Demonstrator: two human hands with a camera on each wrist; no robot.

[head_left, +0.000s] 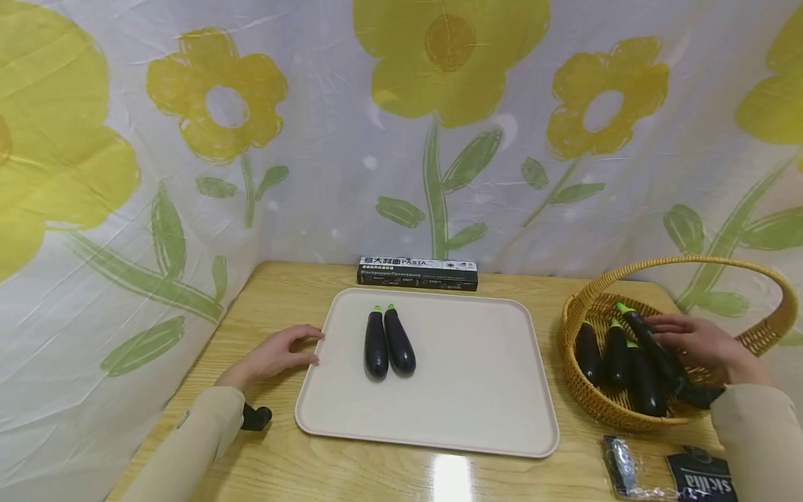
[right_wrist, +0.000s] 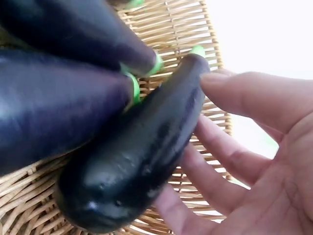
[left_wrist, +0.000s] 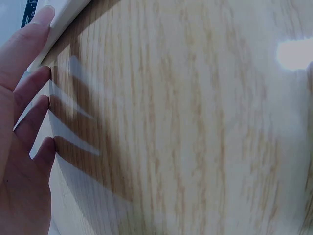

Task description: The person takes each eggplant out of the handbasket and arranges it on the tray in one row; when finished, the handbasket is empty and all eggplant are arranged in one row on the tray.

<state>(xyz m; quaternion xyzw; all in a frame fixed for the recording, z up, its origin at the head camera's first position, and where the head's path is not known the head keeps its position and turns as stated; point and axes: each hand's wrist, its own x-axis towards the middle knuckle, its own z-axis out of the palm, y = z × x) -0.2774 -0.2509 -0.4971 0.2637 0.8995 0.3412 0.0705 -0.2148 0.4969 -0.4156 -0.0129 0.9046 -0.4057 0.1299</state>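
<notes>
My right hand (head_left: 699, 341) is at the basket. Its thumb touches the neck of a dark purple eggplant (right_wrist: 132, 147) with a green stem tip. The other fingers reach along and partly behind its side, their tips hidden. This eggplant leans at a slant beside several others (head_left: 617, 357) in the wicker basket (head_left: 580, 397). My left hand (head_left: 276, 355) rests at the left edge of a pale tray (head_left: 477, 376), fingers loosely extended; in the left wrist view the thumb is at the rim. Two eggplants (head_left: 376, 345) lie side by side on the tray.
A black pasta box (head_left: 417, 274) stands behind the tray. The basket's tall handle (head_left: 690, 260) arches above the right hand. Near the front right lies a clear and black plastic package (head_left: 665, 470). A flower-printed cloth (head_left: 326, 174) hangs behind the wooden table (head_left: 376, 467).
</notes>
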